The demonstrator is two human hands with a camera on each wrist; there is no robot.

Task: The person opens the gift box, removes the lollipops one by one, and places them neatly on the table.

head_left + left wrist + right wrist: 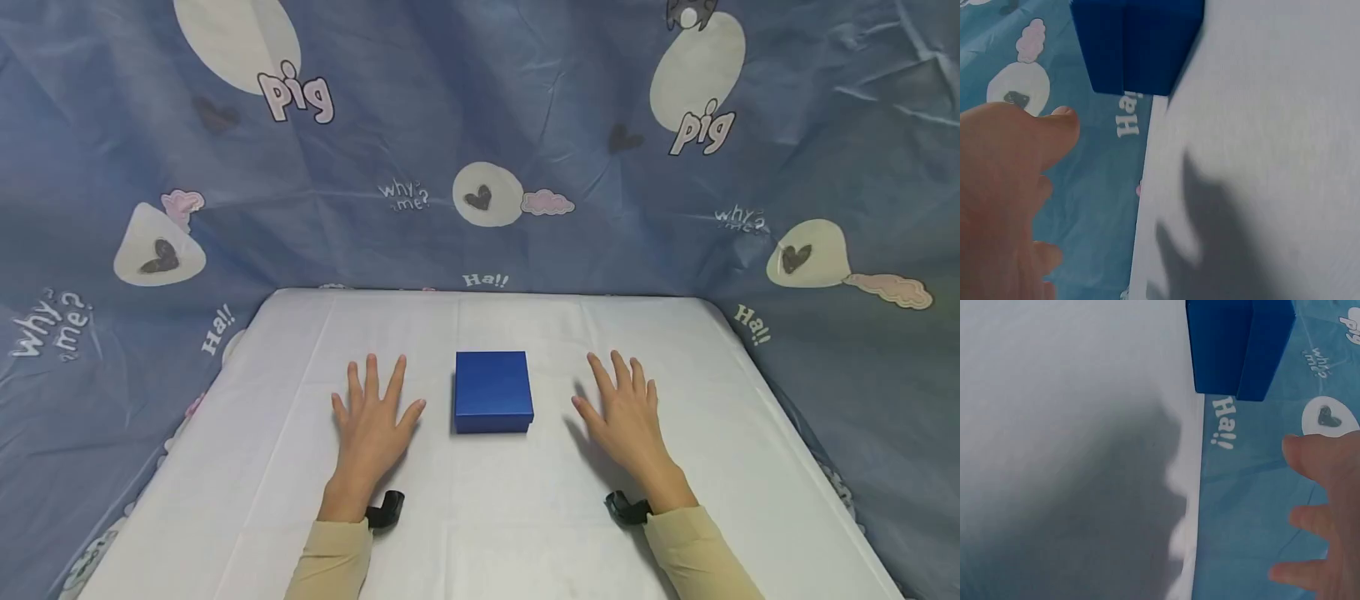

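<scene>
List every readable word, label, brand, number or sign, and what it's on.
"pig": twice on the blue cloth, head view.
"why me?": three times, same cloth; small mark after "why" too blurred to read.
"Ha!!": three times, same cloth.
Blue box: no text on visible faces.
Black wrist devices: none readable.

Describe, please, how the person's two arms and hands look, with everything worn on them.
The left hand and the right hand are bare, without visible gloves or rings. A plain beige fabric sleeve covers the left forearm; a matching beige sleeve covers the right. A small, black, curved device sits at the left wrist's thumb side, a similar black device at the right.
</scene>
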